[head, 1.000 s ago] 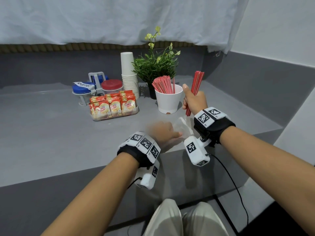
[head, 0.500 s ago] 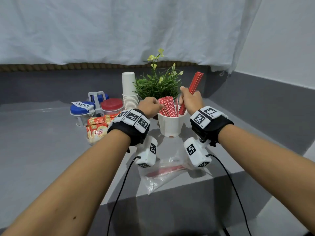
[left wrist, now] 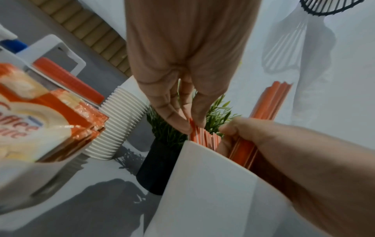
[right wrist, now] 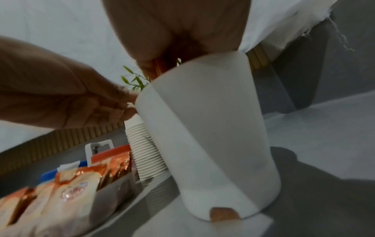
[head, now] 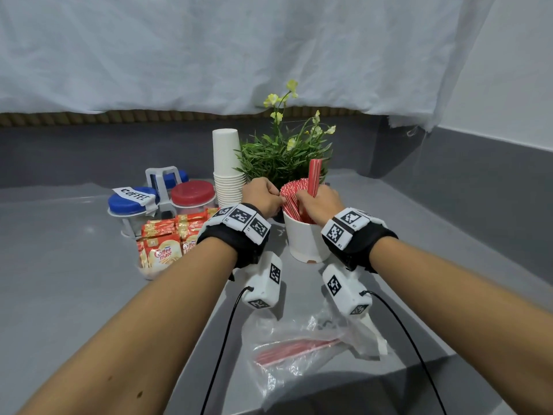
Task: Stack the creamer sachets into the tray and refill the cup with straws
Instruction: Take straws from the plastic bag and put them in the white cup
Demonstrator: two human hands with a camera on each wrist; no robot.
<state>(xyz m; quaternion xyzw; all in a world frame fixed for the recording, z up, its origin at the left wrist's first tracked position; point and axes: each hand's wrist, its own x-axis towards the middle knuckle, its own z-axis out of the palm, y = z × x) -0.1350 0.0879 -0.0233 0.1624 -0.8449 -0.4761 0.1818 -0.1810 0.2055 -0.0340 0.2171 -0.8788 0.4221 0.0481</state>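
Note:
A white cup (head: 305,239) stands mid-counter, packed with red straws (head: 291,199). My right hand (head: 318,205) grips a bundle of red straws (head: 314,176) that stands upright inside the cup's right side. My left hand (head: 264,199) is at the cup's left rim, and its fingertips (left wrist: 182,126) pinch the tops of the straws in the cup (left wrist: 202,137). Creamer sachets (head: 167,244) stand in rows in a clear tray (head: 149,272) to the left. In the right wrist view the cup (right wrist: 213,131) fills the middle and hides most of the straws.
A plastic bag (head: 311,345) with a few red straws lies near the counter's front edge. Behind the cup are a potted plant (head: 284,154) and a stack of paper cups (head: 227,172). Blue-lidded and red-lidded jars (head: 191,193) sit in a caddy at the back left.
My left hand left the plastic bag and rose to the cup's left rim. My right hand carried its straw bundle over the cup and lowered it in.

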